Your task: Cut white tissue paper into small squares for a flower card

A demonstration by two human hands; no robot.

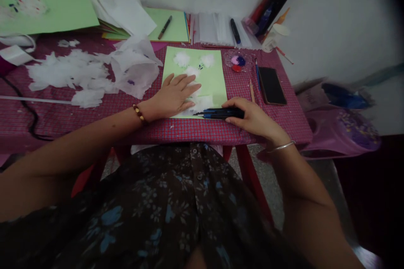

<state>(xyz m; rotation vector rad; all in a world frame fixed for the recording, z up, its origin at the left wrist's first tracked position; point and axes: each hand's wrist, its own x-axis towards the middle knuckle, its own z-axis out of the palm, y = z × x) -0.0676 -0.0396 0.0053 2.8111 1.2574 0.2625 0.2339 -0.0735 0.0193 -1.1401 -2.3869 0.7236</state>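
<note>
A light green sheet of paper lies on the table in front of me, with white fluffy tissue flowers and small dark leaf marks on its upper half. My left hand rests flat on its left side, fingers spread, partly covering the white pieces below. At the lower right edge my right hand is closed around a slim black and blue tool, whose thin dark tip points left over the paper. Its exact kind is unclear. Under that tip there is a whitish patch.
Torn white tissue and a crumpled sheet spread to the left. A paint palette, a blue brush, a pencil and a phone lie right. Markers lie behind; a black cord crosses left.
</note>
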